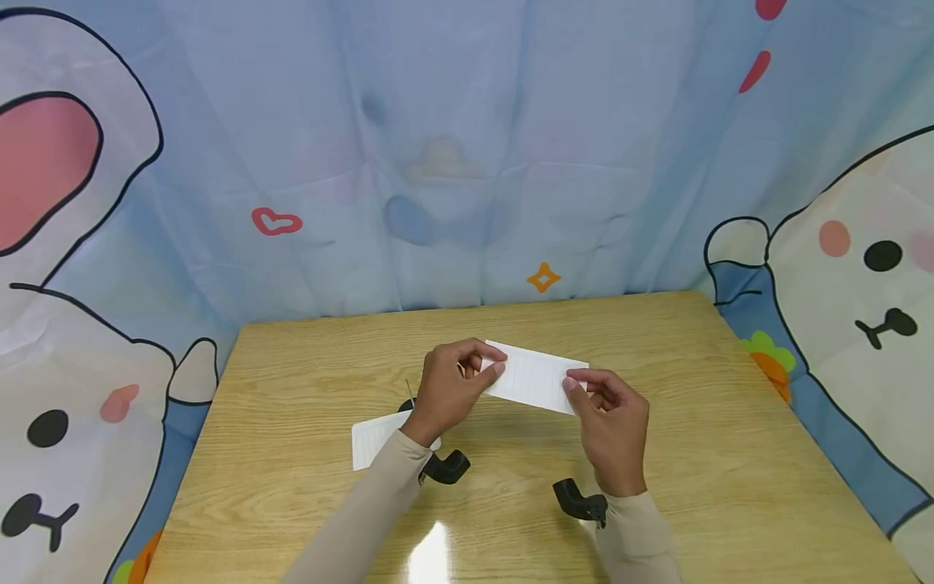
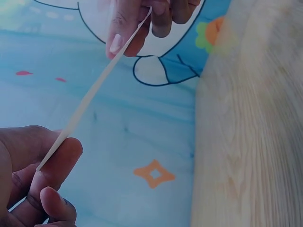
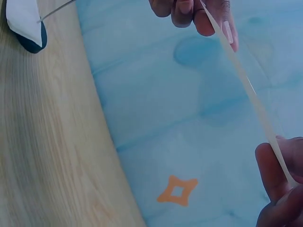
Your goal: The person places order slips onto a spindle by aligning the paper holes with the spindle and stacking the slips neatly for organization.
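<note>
A white card with faint ruled lines (image 1: 536,375) is held up above the table, stretched between both hands. My left hand (image 1: 448,389) pinches its left end between thumb and fingers. The right end is pinched the same way by my right hand (image 1: 616,430). Both wrist views catch the card (image 2: 90,97) nearly edge-on, as a thin pale strip. A second white lined card (image 1: 375,438) is on the table beneath my left wrist, partly hidden by it. By that card are a dark rounded piece (image 3: 32,43) and a thin metal rod (image 3: 57,10); what they belong to cannot be made out.
The wooden table (image 1: 292,503) ends at a blue printed curtain (image 1: 467,203) hanging along its back and sides. A black curved mount (image 1: 447,468) shows at my left wrist, and another black mount (image 1: 580,500) at the right one.
</note>
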The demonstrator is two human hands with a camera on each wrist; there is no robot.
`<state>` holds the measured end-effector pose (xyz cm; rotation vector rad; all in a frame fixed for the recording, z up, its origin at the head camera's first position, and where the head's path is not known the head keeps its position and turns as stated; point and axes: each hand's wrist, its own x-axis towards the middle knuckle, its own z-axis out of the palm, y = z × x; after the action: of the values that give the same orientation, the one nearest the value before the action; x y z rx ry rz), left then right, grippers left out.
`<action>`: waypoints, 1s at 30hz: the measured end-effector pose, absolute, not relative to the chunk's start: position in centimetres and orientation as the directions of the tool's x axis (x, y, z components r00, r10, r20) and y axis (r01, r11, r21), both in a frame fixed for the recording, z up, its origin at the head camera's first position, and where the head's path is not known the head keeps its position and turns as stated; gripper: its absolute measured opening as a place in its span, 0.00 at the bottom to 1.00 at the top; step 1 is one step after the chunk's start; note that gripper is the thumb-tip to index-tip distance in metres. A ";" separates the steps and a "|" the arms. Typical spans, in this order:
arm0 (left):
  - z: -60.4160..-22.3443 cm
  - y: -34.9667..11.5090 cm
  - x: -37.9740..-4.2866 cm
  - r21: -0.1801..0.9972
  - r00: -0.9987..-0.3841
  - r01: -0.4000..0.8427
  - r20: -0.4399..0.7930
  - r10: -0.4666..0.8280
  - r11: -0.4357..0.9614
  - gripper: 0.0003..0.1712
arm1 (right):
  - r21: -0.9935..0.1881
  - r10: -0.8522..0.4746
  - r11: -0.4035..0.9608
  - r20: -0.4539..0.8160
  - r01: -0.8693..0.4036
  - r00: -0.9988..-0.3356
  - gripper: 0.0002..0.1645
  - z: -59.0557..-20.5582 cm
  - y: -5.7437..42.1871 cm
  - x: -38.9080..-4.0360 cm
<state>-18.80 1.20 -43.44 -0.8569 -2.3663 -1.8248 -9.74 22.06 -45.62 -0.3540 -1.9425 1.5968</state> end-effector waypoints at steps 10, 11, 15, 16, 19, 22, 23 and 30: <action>-42.6 -1.3 -18.9 0.899 -0.875 0.412 0.343 0.342 0.153 0.04 | -0.938 0.461 0.241 0.338 -0.250 -0.820 0.05 -44.5 20.4 -11.2; -42.5 -1.5 -18.9 0.898 -0.876 0.413 0.346 0.337 0.152 0.04 | -0.936 0.453 0.243 0.341 -0.254 -0.824 0.05 -44.5 20.2 -11.4; -42.2 -2.6 -18.9 0.895 -0.882 0.416 0.354 0.312 0.162 0.05 | -0.933 0.416 0.246 0.347 -0.263 -0.840 0.04 -44.1 19.6 -11.8; -42.1 -2.8 -18.9 0.894 -0.884 0.416 0.355 0.305 0.165 0.05 | -0.933 0.409 0.245 0.347 -0.264 -0.844 0.04 -44.1 19.5 -12.0; -42.0 -3.5 -18.9 0.895 -0.890 0.411 0.353 0.287 0.174 0.05 | -0.932 0.390 0.241 0.347 -0.269 -0.853 0.04 -43.7 18.9 -12.4; -42.0 -4.1 -18.9 0.897 -0.896 0.405 0.351 0.273 0.178 0.06 | -0.932 0.380 0.239 0.347 -0.272 -0.857 0.04 -43.4 18.4 -12.7; -41.9 -4.3 -18.9 0.896 -0.897 0.405 0.351 0.269 0.180 0.06 | -0.932 0.378 0.237 0.348 -0.274 -0.858 0.04 -43.4 18.2 -12.8; -41.5 -5.5 -18.7 0.899 -0.904 0.396 0.347 0.249 0.186 0.06 | -0.930 0.359 0.250 0.349 -0.271 -0.866 0.05 -43.1 17.2 -13.3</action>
<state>-18.68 -5.49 -41.51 -0.6352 -2.3221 -1.8221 -13.30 17.22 -43.09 -0.0804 -2.0274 1.6588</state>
